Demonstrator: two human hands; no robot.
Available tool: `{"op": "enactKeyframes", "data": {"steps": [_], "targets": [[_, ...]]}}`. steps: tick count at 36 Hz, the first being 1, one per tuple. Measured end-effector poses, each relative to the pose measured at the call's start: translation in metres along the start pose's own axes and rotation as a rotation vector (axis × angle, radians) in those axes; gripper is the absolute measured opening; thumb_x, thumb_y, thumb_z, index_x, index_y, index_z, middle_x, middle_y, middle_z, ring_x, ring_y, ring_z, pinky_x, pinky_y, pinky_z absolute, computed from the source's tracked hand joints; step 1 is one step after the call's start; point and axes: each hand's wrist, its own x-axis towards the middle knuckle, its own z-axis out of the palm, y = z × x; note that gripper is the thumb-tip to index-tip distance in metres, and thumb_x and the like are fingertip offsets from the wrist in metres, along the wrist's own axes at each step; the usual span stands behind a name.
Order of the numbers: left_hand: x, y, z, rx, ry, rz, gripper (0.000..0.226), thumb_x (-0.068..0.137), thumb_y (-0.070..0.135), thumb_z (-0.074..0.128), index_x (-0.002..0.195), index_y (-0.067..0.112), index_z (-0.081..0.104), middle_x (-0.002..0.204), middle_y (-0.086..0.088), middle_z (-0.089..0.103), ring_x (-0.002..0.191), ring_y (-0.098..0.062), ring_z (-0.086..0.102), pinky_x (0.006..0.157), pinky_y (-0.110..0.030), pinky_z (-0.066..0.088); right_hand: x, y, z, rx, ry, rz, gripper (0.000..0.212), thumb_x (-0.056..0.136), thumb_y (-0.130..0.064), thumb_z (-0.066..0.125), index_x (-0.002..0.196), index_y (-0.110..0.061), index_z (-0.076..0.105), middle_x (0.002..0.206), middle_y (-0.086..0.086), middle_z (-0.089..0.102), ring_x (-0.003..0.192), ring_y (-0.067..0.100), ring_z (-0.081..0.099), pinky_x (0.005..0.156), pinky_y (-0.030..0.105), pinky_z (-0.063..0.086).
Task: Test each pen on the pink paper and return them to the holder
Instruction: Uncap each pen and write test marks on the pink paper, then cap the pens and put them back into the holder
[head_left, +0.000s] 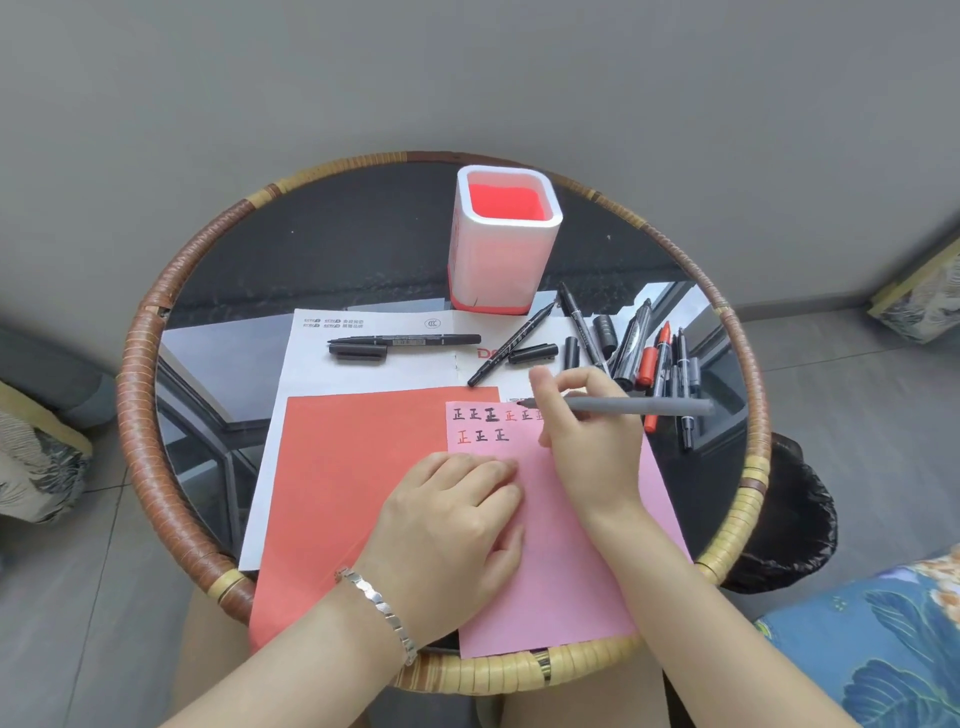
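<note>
The pink paper lies at the table's near right, with two rows of small written marks at its top. My left hand presses flat on it. My right hand grips a grey pen, whose tip points left just above the paper's top edge. The white holder with a red inside stands at the back and looks empty. Several uncapped black and red pens and loose caps lie to the right of it. One black pen with its cap rests on the white sheet.
A red sheet and a white printed sheet lie under the pink paper on the round glass table with a woven rim. A black bin bag sits low at the right. Patterned cushions flank the table.
</note>
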Motion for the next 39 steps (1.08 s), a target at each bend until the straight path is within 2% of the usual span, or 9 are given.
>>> {"op": "enactKeyframes", "data": {"steps": [6, 12, 15, 19, 24, 29, 32, 36, 39], "targets": [[0.015, 0.003, -0.002, 0.039, 0.035, -0.032, 0.025, 0.075, 0.025, 0.047, 0.064, 0.015, 0.067, 0.074, 0.004, 0.066, 0.067, -0.021, 0.062, 0.069, -0.027, 0.037, 0.017, -0.001, -0.052, -0.111, -0.136, -0.172, 0.005, 0.084, -0.027, 0.062, 0.083, -0.032, 0.063, 0.068, -0.013, 0.067, 0.067, 0.000, 0.063, 0.062, 0.012, 0.048], [0.041, 0.014, -0.009, 0.014, 0.075, -0.036, 0.026, 0.075, 0.027, 0.046, 0.066, 0.017, 0.068, 0.075, 0.006, 0.066, 0.070, -0.017, 0.061, 0.067, -0.027, 0.036, 0.046, 0.010, -0.119, -0.245, -0.070, -0.224, 0.012, 0.089, -0.021, 0.053, 0.096, -0.019, 0.062, 0.084, -0.008, 0.065, 0.082, -0.007, 0.063, 0.071, 0.002, 0.046], [0.051, 0.022, -0.011, -0.017, 0.057, -0.065, 0.027, 0.075, 0.031, 0.045, 0.067, 0.021, 0.068, 0.074, 0.010, 0.065, 0.071, -0.013, 0.060, 0.064, -0.022, 0.037, 0.064, 0.021, -0.145, -0.462, -0.156, -0.190, 0.018, 0.082, -0.007, 0.064, 0.094, -0.018, 0.058, 0.097, 0.003, 0.063, 0.083, 0.006, 0.060, 0.068, -0.001, 0.043], [0.059, 0.027, -0.013, -0.035, 0.007, -0.060, 0.028, 0.075, 0.033, 0.044, 0.067, 0.023, 0.069, 0.071, 0.012, 0.065, 0.067, -0.012, 0.063, 0.052, -0.020, 0.048, 0.083, 0.033, -0.158, -0.701, -0.332, -0.125, 0.030, 0.078, -0.013, 0.069, 0.097, -0.024, 0.049, 0.117, 0.007, 0.059, 0.097, 0.024, 0.059, 0.074, 0.017, 0.042], [0.061, 0.025, -0.012, -0.065, -0.014, -0.100, 0.027, 0.076, 0.032, 0.044, 0.068, 0.022, 0.068, 0.071, 0.013, 0.065, 0.065, -0.012, 0.061, 0.046, -0.027, 0.051, 0.100, 0.040, -0.154, -0.732, -0.414, -0.118, 0.030, 0.077, -0.024, 0.071, 0.091, -0.032, 0.046, 0.113, 0.002, 0.058, 0.097, 0.023, 0.058, 0.080, 0.031, 0.050], [0.063, 0.021, -0.013, -0.055, -0.029, -0.131, 0.027, 0.074, 0.033, 0.043, 0.069, 0.023, 0.068, 0.069, 0.013, 0.065, 0.064, -0.010, 0.062, 0.047, -0.025, 0.052, 0.103, 0.045, -0.146, -0.665, -0.350, -0.153, 0.025, 0.076, -0.022, 0.072, 0.089, -0.022, 0.051, 0.107, 0.002, 0.057, 0.093, 0.021, 0.058, 0.074, 0.025, 0.049], [0.068, 0.021, -0.011, -0.105, -0.038, -0.196, 0.027, 0.074, 0.036, 0.043, 0.073, 0.025, 0.068, 0.070, 0.015, 0.065, 0.065, -0.008, 0.061, 0.048, -0.027, 0.051, 0.098, 0.046, -0.146, -0.622, -0.307, -0.152, 0.025, 0.075, -0.018, 0.073, 0.088, -0.020, 0.051, 0.103, 0.005, 0.060, 0.088, 0.023, 0.061, 0.075, 0.033, 0.055], [0.085, 0.033, -0.015, -0.367, -0.031, -0.335, 0.017, 0.083, 0.033, 0.052, 0.091, 0.028, 0.067, 0.083, 0.019, 0.064, 0.078, 0.002, 0.058, 0.072, -0.018, 0.046, 0.081, 0.027, -0.145, -0.473, -0.232, -0.231, 0.034, 0.072, -0.017, 0.075, 0.079, -0.035, 0.047, 0.095, 0.002, 0.062, 0.086, 0.018, 0.063, 0.078, 0.031, 0.056], [0.102, 0.044, -0.017, -0.649, -0.081, -0.473, 0.015, 0.087, 0.027, 0.059, 0.099, 0.035, 0.059, 0.090, 0.020, 0.064, 0.084, 0.009, 0.058, 0.074, -0.005, 0.044, 0.058, 0.002, -0.134, -0.296, -0.266, -0.303, 0.032, 0.070, -0.017, 0.075, 0.082, -0.031, 0.049, 0.099, -0.008, 0.062, 0.098, 0.008, 0.062, 0.085, 0.023, 0.053]]}}
